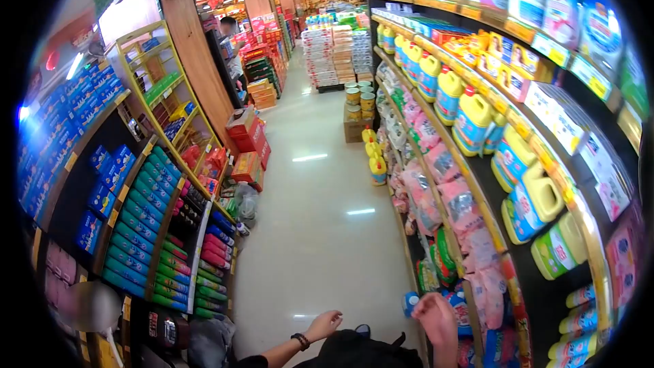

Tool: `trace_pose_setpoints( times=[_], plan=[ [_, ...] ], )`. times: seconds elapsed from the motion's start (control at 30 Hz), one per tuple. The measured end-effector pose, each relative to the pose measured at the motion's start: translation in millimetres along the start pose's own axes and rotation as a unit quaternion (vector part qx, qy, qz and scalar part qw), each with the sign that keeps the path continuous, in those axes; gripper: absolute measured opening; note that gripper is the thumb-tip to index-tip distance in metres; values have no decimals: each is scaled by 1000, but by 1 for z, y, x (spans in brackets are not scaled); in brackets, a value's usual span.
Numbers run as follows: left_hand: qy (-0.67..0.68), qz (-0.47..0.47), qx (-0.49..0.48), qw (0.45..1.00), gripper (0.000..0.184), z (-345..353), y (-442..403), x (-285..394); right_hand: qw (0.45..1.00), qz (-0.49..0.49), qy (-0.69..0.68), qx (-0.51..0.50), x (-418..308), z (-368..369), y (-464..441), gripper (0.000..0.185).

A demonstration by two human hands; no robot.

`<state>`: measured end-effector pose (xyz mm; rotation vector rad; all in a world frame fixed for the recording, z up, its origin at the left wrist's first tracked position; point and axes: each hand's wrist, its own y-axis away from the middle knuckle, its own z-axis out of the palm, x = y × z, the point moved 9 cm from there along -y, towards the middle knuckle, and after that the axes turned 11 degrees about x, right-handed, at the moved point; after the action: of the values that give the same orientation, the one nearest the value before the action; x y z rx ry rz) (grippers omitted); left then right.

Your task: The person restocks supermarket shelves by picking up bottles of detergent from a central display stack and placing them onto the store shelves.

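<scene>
The pale, glossy floor [306, 197] of a shop aisle fills the middle of my head view. Taking up the whole right side is a long shelving unit [528, 269], and along the left I have a second shelving unit [68, 194]. Behind that one stand a wooden pillar [194, 48] and a yellow rack [141, 33]. Far down the aisle, I see a tall stack of goods [337, 54]. Nearer, red cartons [246, 133] sit on the floor by the rack.

The right-hand shelves carry yellow jugs [470, 123] with blue labels, and below them pink bags [419, 194] run in a row. On the left, teal packs [133, 225] lie side by side on a sloping shelf.

At the bottom I have both hands. The right hand [439, 317] is raised by the lower right shelves, half open, fingers loosely curled, with nothing visible in its grasp. The left hand [323, 325] sits over the aisle floor, also half open and apparently empty.

Blue packets [463, 313] are on the low shelf just beside the right hand; I cannot tell whether they touch. A small blue item [410, 304] shows on its other side. Smallest is the dark bracelet [300, 341] around the left wrist.
</scene>
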<state>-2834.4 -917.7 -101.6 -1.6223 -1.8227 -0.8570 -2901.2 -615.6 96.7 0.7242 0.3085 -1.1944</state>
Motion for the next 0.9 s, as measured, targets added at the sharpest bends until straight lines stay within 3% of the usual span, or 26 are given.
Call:
trace_pose_setpoints(
  times=[0.13,0.23,0.27,0.33,0.37,0.4,0.47,0.57,0.77,0.8,0.9],
  plan=[
    [8,-52,96,994,32,-55,-12,-34,956,98,154,-231,34,182,-41,32],
    [24,-77,140,987,34,-57,-29,-49,850,185,192,-454,42,322,-28,37],
    [-38,-49,133,989,35,-53,-38,-53,805,218,194,-516,40,362,-24,38],
    [-99,-31,127,986,37,-55,-61,-59,731,293,157,-596,20,431,-12,40],
    [-106,-39,123,986,37,-60,-78,-68,698,280,175,-635,17,456,-10,44],
    [-89,-71,119,986,37,-64,-91,-82,673,284,104,-675,27,475,-12,36],
    [-79,-111,110,985,37,-81,-120,-103,655,271,74,-701,-13,507,-31,40],
    [-74,-146,104,981,37,-109,-166,-129,658,127,78,-738,-35,528,-78,39],
    [-79,-203,113,969,37,-179,-270,-153,571,207,346,-715,-61,616,-189,30],
    [-79,-210,115,968,37,-187,-286,-159,596,195,237,-742,-56,612,-217,30],
    [-77,-231,123,962,38,-214,-333,-173,651,108,104,-744,-57,632,-275,29]
  ],
)
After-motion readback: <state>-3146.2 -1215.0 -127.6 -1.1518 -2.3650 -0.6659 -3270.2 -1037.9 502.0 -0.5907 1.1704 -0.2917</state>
